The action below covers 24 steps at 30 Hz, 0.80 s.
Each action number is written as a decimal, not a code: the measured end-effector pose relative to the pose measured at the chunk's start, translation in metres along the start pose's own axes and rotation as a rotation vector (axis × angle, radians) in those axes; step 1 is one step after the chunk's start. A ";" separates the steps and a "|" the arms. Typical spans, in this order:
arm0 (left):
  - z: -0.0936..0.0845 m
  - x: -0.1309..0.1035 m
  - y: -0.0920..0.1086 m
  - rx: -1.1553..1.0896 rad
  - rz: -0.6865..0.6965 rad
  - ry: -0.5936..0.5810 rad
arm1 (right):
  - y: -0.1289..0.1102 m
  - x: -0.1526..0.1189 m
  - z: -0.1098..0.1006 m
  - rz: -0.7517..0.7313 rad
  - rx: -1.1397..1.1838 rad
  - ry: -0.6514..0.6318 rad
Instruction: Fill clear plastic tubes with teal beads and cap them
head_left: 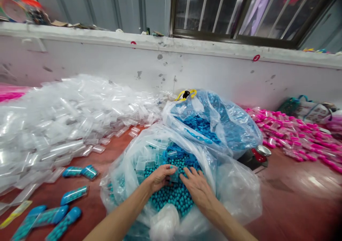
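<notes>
On our left lie bead-filled, blue-capped tubes (74, 194); inside the plastic bag (121, 173), our left hand (162, 177) pinches a clear case (175, 176) above turquoise beads (173, 197); our right hand (197, 186) spreads open just beside; rightward, pink-capped tubes (290, 134).

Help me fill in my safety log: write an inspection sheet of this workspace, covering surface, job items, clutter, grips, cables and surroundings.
Surface: red table, shiny, with a darker patch at right.
Job items: beads in an open bag; blue parts in another bag behind.
Clutter: clear pile and filled cases at left; pink pile at right.
Grips: left grip holds a clear case; right grip open at the beads, contact with the case unclear.
Cables: nothing seen.
Surroundings: stained wall; barred window above.
</notes>
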<state>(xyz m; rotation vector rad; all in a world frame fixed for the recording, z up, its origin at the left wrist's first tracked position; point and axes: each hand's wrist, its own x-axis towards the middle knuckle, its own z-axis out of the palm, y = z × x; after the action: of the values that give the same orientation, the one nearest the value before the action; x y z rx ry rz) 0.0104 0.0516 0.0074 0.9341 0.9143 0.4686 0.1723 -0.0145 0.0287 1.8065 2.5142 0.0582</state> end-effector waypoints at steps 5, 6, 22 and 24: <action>-0.001 0.000 -0.001 0.158 -0.057 0.085 | 0.001 0.006 0.013 -0.066 -0.016 0.023; 0.001 0.004 -0.002 0.210 -0.068 0.121 | 0.002 0.005 0.016 -0.049 -0.021 0.037; 0.016 0.011 0.008 0.064 0.144 0.034 | 0.017 -0.011 -0.005 0.181 0.692 -0.059; 0.012 0.002 0.007 0.019 0.186 0.000 | 0.020 -0.007 -0.001 0.185 0.855 -0.082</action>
<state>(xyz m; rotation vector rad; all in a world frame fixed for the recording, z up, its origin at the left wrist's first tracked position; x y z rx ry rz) 0.0218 0.0509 0.0160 1.0415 0.8361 0.6195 0.1939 -0.0149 0.0307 2.1926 2.4747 -1.2217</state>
